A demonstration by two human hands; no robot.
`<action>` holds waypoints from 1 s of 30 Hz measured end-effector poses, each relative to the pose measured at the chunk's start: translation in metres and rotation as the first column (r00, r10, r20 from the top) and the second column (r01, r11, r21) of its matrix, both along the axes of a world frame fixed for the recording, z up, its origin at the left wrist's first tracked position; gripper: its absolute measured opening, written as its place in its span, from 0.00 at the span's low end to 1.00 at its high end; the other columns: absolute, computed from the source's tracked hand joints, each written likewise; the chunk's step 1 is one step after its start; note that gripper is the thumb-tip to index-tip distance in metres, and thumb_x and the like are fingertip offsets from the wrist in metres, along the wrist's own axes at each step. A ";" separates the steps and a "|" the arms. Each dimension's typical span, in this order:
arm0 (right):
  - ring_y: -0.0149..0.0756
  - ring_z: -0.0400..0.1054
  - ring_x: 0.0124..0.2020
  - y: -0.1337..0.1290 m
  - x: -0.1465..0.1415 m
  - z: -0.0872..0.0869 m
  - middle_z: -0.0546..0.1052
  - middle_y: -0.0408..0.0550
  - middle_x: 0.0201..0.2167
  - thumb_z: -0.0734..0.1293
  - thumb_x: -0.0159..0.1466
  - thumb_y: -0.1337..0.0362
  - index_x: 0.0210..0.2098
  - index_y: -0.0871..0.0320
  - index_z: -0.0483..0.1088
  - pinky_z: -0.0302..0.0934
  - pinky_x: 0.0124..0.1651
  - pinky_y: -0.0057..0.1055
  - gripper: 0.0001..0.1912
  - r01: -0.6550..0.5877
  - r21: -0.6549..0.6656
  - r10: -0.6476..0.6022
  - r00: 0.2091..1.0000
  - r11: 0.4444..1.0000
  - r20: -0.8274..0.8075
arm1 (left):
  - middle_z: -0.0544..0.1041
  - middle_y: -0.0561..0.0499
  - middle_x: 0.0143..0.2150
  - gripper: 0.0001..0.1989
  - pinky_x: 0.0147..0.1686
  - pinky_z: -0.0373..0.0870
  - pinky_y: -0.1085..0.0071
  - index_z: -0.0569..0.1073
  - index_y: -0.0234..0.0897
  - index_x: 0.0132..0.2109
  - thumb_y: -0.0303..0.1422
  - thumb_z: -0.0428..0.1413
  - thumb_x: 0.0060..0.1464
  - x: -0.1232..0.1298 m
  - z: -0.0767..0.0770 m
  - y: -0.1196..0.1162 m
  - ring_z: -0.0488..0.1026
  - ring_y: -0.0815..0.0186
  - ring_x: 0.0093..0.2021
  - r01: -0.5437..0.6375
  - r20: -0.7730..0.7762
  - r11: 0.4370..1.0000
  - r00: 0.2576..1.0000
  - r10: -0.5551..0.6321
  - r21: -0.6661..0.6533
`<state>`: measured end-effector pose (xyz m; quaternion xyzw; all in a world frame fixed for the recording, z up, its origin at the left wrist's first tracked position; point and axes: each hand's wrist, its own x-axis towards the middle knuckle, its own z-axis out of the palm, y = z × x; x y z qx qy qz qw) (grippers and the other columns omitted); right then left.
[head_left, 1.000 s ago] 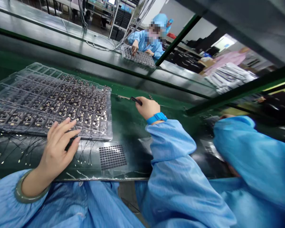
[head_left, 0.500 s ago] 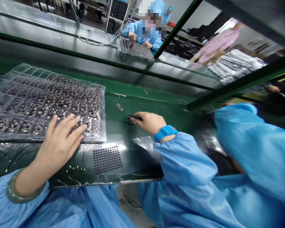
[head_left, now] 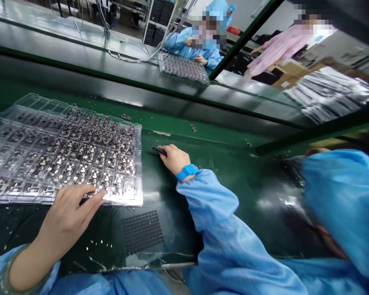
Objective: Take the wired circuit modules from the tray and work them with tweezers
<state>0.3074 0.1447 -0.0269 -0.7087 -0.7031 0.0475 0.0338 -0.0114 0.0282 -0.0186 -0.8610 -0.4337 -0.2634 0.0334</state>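
My left hand [head_left: 69, 211] is at the front edge of a clear plastic tray [head_left: 138, 164] with many pockets. Its fingers are bent in and pressed together, and a small dark piece [head_left: 86, 198] shows between them, too unclear to name. Rows of small circuit boards [head_left: 69, 168] fill many of the tray's pockets. To the right of the tray, my right hand [head_left: 175, 159] grips black tweezers [head_left: 160, 150], pointing left. By their tip lies a small board [head_left: 159, 146] on the green surface; whether they hold it, I cannot tell.
A sheet of dark small rectangles [head_left: 143, 231] lies near the bench edge. Loose boards [head_left: 193, 128] are farther back. At right a co-worker's blue sleeve [head_left: 341, 196] comes close. Across the bench another person works at a tray [head_left: 184, 69]. Green frame bars [head_left: 246, 37] cross above.
My left hand has gone from spread fingers over the tray to closed fingers at its front edge. My right hand has moved left with the tweezers. The view has shifted slightly.
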 end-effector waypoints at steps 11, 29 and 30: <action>0.32 0.67 0.27 0.035 0.005 0.010 0.74 0.41 0.25 0.67 0.52 0.63 0.30 0.58 0.70 0.60 0.33 0.28 0.06 0.119 -0.135 -0.171 0.851 0.984 -0.496 | 0.75 0.46 0.40 0.12 0.42 0.66 0.60 0.73 0.39 0.47 0.25 0.58 0.54 0.003 0.000 0.003 0.73 0.60 0.39 0.028 0.073 0.999 0.997 -0.025 -0.039; 0.30 0.64 0.26 0.103 -0.054 0.083 0.75 0.44 0.30 0.66 0.51 0.64 0.30 0.58 0.69 0.58 0.31 0.28 0.07 -0.196 0.189 0.272 0.713 0.962 -0.646 | 0.72 0.44 0.40 0.12 0.42 0.64 0.57 0.73 0.33 0.46 0.21 0.57 0.55 0.009 0.000 0.003 0.70 0.59 0.41 0.047 0.188 0.994 0.982 -0.028 -0.101; 0.33 0.67 0.31 0.111 -0.064 0.087 0.75 0.44 0.31 0.65 0.52 0.66 0.31 0.58 0.71 0.59 0.36 0.30 0.07 -0.324 0.172 0.366 0.784 0.930 -0.502 | 0.72 0.44 0.40 0.12 0.42 0.64 0.57 0.73 0.33 0.47 0.21 0.57 0.55 0.009 0.000 0.003 0.70 0.59 0.41 0.049 0.188 0.993 0.982 -0.028 -0.105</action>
